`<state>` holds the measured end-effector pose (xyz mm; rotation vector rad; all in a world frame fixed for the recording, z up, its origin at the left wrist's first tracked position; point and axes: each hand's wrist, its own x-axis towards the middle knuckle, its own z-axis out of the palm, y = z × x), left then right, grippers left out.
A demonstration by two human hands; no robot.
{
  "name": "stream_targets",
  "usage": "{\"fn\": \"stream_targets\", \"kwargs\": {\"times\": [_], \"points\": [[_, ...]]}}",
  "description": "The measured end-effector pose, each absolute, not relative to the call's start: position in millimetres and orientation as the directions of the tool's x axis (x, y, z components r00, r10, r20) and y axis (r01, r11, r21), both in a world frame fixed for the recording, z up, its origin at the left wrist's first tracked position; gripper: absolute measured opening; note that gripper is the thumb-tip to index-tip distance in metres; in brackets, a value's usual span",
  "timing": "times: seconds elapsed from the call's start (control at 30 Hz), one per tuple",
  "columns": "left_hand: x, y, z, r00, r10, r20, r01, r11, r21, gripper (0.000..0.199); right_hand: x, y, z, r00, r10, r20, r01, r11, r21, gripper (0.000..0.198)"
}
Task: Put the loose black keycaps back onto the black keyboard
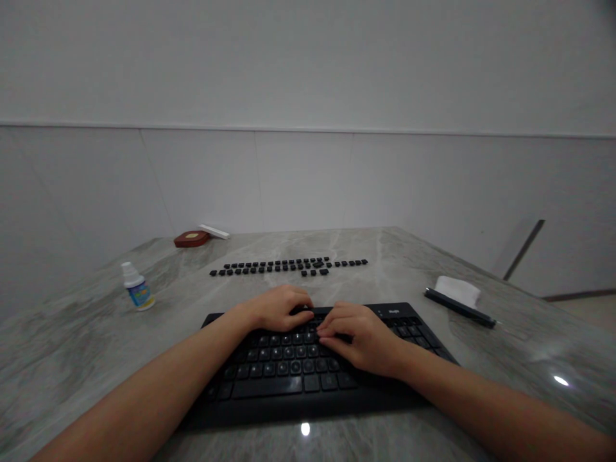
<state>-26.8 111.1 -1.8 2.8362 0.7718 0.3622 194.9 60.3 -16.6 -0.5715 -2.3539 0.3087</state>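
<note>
A black keyboard (269, 385) lies flat on the table in front of me, many of its keys in place along the lower rows. My left hand (282, 308) rests over its upper edge, thumb and fingers apart, with nothing visible in it. Close beside it, my right hand (353, 333) pinches its fingertips together over the upper middle keys. Whatever is between those fingertips is too small to make out. Beyond the keyboard, loose black keycaps (269, 267) stand in rows on the table, a few of them set slightly nearer to me.
On the left stands a white spray bottle (139, 292) with a blue label. A reddish-brown case (191, 239) and a white bar-shaped object (215, 231) lie at the back. To the right, a dark pen-like tool (459, 308) touches a white cloth (459, 290) on the grey marbled table (520, 359).
</note>
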Motion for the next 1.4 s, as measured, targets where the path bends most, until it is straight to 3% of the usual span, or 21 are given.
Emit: {"fn": "stream_targets", "kwargs": {"times": [0.4,0.67,0.9,1.17,1.4], "points": [[-25.5,109.9,0.8,0.839,0.519,0.162,0.477,-0.846,0.237,0.025,195.7,54.1,-10.8,-0.691,0.501,0.522,0.363,0.864,-0.349,0.015],[-21.2,106.6,9.2,0.794,0.608,-0.003,0.534,-0.694,0.482,0.048,196.5,52.1,-8.8,-0.708,0.503,0.496,0.389,0.864,-0.321,0.017],[-17.8,104.7,15.0,0.689,0.715,-0.117,0.673,-0.572,0.469,0.057,196.6,53.0,-5.8,-0.738,0.505,0.447,0.411,0.862,-0.295,0.024],[-9.9,102.6,20.2,0.659,0.722,-0.212,0.712,-0.508,0.485,0.057,198.0,53.3,-2.0,-0.799,0.482,0.360,0.415,0.875,-0.249,0.023],[-6.7,103.8,16.1,0.648,0.739,-0.183,0.712,-0.504,0.489,0.054,198.1,51.5,6.7,-0.829,0.460,0.318,0.401,0.885,-0.236,0.020]]}}
